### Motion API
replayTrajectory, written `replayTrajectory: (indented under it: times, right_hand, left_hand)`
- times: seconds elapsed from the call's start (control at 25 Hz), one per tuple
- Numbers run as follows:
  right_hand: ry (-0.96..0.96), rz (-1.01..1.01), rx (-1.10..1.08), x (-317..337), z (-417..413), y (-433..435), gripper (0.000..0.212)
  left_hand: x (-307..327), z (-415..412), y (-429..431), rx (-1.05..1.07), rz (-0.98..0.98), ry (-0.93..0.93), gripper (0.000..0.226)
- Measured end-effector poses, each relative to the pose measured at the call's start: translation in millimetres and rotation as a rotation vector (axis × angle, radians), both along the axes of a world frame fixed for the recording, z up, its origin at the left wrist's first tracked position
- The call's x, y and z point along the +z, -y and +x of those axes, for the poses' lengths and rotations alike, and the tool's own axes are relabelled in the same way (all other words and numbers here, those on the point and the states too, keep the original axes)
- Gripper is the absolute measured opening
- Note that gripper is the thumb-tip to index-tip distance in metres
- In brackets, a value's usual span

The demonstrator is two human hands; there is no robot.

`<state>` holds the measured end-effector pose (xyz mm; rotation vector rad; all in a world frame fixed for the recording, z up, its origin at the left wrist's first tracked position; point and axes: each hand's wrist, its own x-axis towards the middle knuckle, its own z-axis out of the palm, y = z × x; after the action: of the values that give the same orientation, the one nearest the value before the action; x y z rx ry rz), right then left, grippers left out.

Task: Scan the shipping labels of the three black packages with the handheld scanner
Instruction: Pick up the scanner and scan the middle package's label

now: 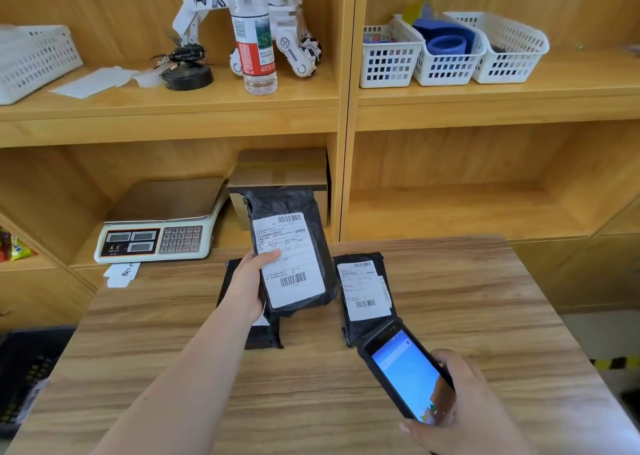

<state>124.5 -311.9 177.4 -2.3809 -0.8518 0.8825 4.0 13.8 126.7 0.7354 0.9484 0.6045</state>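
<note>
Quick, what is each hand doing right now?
Left hand: closed on a lifted black package, label facing up.
Right hand: closed around the handheld scanner.

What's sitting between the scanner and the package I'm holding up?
In the head view, mostly bare table. The scanner in the right hand overlaps the flat package, which lies right of the held package.

The scale (156,236) keypad shows digits 0 to 9; the package labels' (291,260) print is too small to read.
</note>
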Motion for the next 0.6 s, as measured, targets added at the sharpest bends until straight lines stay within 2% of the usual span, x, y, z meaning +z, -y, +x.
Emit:
replayTrajectory:
  times: [0.16, 0.28, 0.52, 0.6]
  right_hand:
    - [-0.121, -0.019, -0.032, -8.2, -1.7, -9.0, 0.136]
    - [-0.149, -0.049, -0.056, -18.3, -1.0, -16.3, 0.147]
    - [-0.132, 0.049, -0.113, -56.6, 7.3, -24.3, 0.1]
    - [-0.141, 0.059, -0.132, -63.6, 9.7, -25.7, 0.099]
  left_hand:
    - [-15.5, 3.3, -2.9, -0.008, -0.078, -0.066, 0.038]
    - [-24.9, 7.5, -4.1, -0.006, -0.089, -0.114, 0.024]
    - [-57.7, 13.6, -14.2, -0.03, -0.147, -0.205, 0.029]
    - [-68.2, 16.9, -16.9, -0.034, -0.161, -0.224, 0.034]
